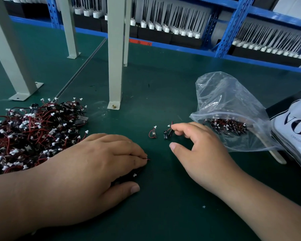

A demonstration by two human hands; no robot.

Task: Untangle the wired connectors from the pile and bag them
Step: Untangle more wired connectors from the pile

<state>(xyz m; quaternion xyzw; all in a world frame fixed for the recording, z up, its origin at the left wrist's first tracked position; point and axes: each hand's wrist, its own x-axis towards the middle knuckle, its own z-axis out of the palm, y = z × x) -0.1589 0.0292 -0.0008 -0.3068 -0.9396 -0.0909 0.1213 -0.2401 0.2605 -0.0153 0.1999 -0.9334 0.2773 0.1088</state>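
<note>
A tangled pile of wired connectors [30,131] with red and black wires and white plugs lies at the left on the green mat. My left hand [94,167] lies palm down over a few connectors; a red wire tip and a white plug [134,175] stick out from under its fingers. My right hand [196,150] reaches to the loose connectors [168,133] in the middle, its fingertips pinching one at the wire. Another loose connector [153,133] lies just left of them. A clear zip bag [229,108] lies open at the right with several connectors inside.
Grey metal posts [115,66] stand bolted to the green mat [163,214] behind the work area. A white bag with black lettering [295,127] lies at the right edge. Blue shelving [233,28] with rows of black-wired parts runs along the back.
</note>
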